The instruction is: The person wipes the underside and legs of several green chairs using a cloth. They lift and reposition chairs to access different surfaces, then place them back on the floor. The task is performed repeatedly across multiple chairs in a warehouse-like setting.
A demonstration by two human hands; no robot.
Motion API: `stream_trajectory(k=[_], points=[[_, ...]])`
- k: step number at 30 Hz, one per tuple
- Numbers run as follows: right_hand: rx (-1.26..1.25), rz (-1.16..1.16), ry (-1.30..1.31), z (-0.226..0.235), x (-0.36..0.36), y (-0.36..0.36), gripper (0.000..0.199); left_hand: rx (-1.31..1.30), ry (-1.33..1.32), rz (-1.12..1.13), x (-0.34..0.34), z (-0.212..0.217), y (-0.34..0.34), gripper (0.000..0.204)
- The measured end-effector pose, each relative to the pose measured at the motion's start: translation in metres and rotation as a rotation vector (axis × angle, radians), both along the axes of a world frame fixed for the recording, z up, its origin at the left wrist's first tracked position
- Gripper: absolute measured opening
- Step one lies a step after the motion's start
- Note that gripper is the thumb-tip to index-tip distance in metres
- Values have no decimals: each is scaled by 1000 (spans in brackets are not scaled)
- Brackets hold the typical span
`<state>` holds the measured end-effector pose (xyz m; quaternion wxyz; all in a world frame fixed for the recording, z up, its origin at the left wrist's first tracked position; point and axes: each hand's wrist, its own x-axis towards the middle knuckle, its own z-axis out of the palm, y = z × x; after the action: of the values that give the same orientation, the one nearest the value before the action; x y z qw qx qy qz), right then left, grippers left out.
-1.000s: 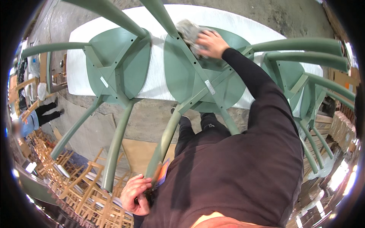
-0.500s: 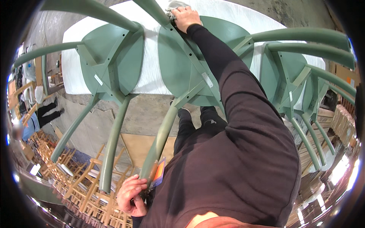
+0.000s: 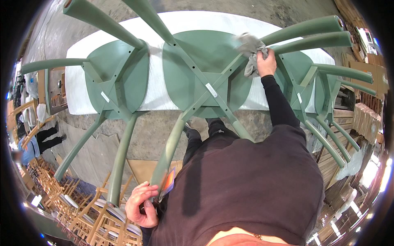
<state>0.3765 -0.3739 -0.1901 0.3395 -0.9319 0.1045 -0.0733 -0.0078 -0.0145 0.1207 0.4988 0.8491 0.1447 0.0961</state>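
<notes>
The middle green chair lies upturned, its round seat down on a white-covered table and its legs pointing up. My right hand is closed on a crumpled grey cloth, which lies against the far-right leg near its base. A pale label sits on the chair's crossed underframe. At lower left, my left hand has curled fingers at the end of the near-left leg; part of that grip is hidden. An orange and purple card hangs beside it.
Other upturned green chairs stand left and right, with legs reaching out between. Several pale wooden chairs crowd the lower left. Another person is at far left. Stacked boards lie to the right.
My right hand has moved right with the cloth, from the far-left leg's base to the far-right leg. My left hand stays at the near-left leg's end.
</notes>
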Motion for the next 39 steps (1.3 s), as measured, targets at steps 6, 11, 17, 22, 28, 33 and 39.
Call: stream_trajectory(k=[6, 11, 17, 22, 28, 33, 39], points=[[-286, -189, -36, -79, -29, 29, 49, 7, 2, -18, 0, 2, 1, 18], [-352, 637, 10, -59, -167, 27, 42, -8, 13, 4, -5, -2, -2, 23], [96, -281, 239, -20, -74, -29, 64, -5, 32, -57, -6, -1, 4, 29], [-232, -329, 166, -40, 2, 4, 31, -5, 3, -36, -5, -3, 4, 30], [-327, 394, 18, -56, -132, 36, 20, 0, 0, 27, -11, -6, 1, 25], [-318, 477, 203, -49, -131, 27, 20, 34, 7, -3, -9, -3, -2, 24], [-353, -122, 260, -44, 29, -26, 31, -29, -25, -39, -11, -9, 12, 21]])
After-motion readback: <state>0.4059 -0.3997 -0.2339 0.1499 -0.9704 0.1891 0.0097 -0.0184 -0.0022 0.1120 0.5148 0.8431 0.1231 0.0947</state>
